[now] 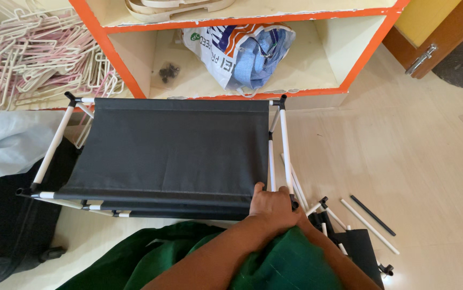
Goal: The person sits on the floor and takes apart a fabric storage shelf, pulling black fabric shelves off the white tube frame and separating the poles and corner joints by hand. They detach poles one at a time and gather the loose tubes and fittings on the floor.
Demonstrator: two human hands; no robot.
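Hands on the near right corner of the black cloth rack

The rack sits just beyond the hands. Best to hold the corner steady and push the white pole straight into its black joint — no twisting. One hand curls tight around that corner; the other hand hides behind it — I cannot tell its grip. Loose poles lie right of the hands.

Both hands clasped together (fingers curled), forearms converging
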